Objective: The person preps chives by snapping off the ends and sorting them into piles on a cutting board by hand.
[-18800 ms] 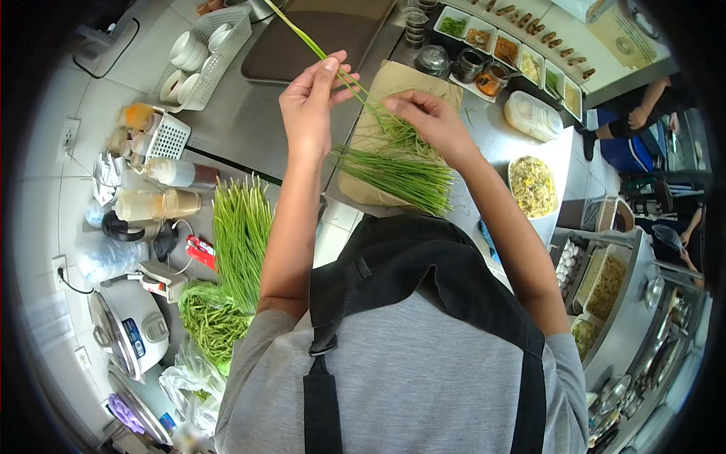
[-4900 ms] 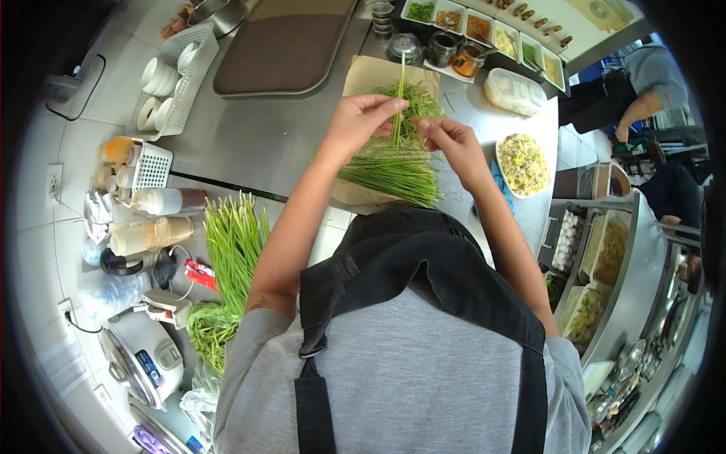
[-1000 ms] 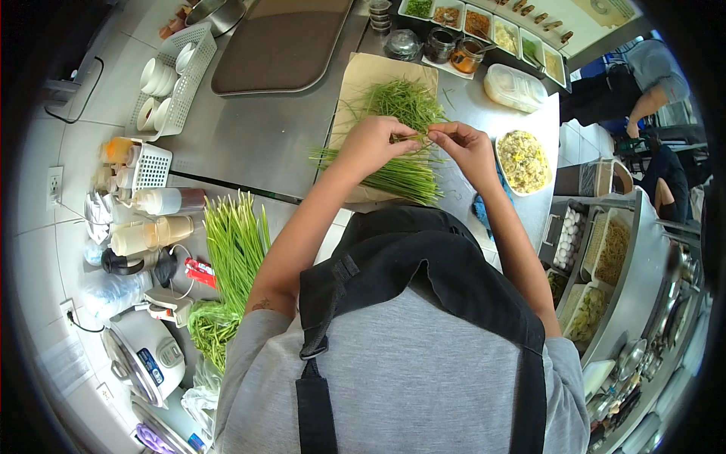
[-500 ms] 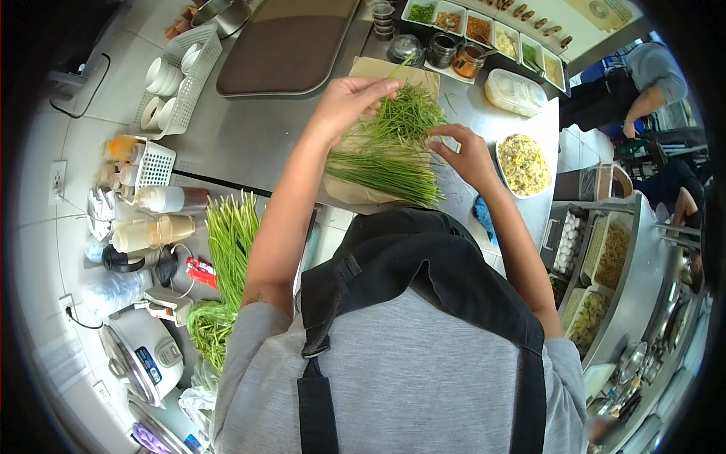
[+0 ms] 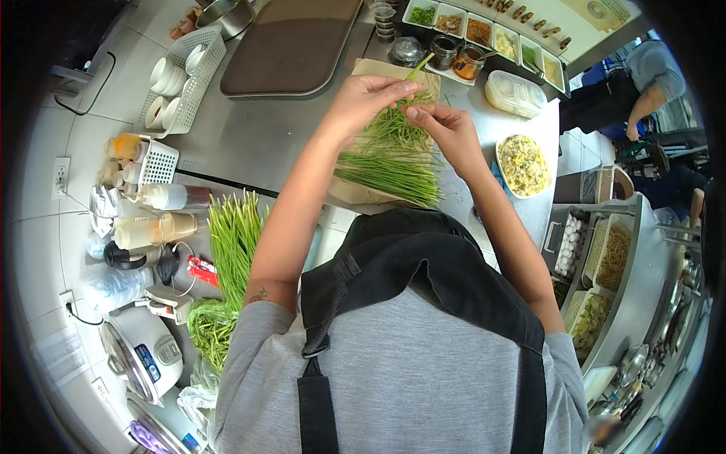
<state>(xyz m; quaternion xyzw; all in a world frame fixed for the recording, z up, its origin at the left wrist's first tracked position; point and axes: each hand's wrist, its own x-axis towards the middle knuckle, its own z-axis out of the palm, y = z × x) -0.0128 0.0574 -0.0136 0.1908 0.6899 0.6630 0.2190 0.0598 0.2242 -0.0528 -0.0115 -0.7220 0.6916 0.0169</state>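
Observation:
My left hand (image 5: 370,104) pinches a long green chive stalk (image 5: 420,65), its end pointing up and away past the fingertips. Close against it, my right hand (image 5: 448,127) has thumb and fingers pressed together at the stalk's lower part; the fingers partly hide the contact. Beneath both hands, a loose heap of short-cut chive pieces (image 5: 402,136) lies on brown paper (image 5: 368,68). Nearer my body, a bundle of long chive stalks (image 5: 389,175) is spread across the same paper.
More chives (image 5: 233,234) stand at my left beside squeeze bottles (image 5: 175,197). A brown tray (image 5: 286,47) lies at the back left. On the right are a bowl of chopped food (image 5: 522,165) and a lidded plastic container (image 5: 516,94). A co-worker (image 5: 643,87) stands beyond the counter.
My right hand has moved up and left from the edge of the heap to meet my left hand at the stalk, its fingers closing. My left hand has shifted slightly right.

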